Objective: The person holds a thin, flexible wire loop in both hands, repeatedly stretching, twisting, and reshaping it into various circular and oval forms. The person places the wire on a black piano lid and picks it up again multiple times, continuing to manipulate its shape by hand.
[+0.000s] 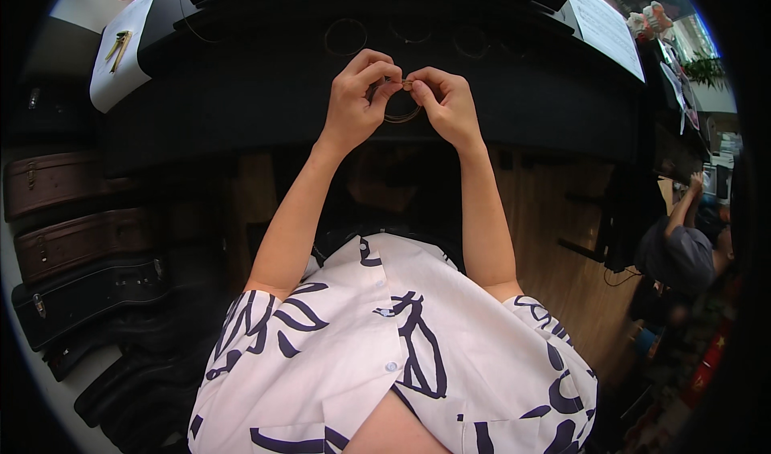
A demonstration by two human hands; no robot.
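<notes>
Above the dark table, a coiled metal string hangs as a thin, brassy ring between my two hands. My left hand pinches the coil's upper left part between thumb and fingers. Opposite it, my right hand grips the top of the same coil with thumb and forefinger. Both sets of fingertips nearly meet, and they hide where the string's end lies. Beyond my hands, further thin coils lie on the black surface, one ring being the clearest.
White paper at the far left bears a gold-coloured, two-legged metal object. A printed sheet lies far right. Brown and black instrument cases line the left side. Another person in a dark top is at the right.
</notes>
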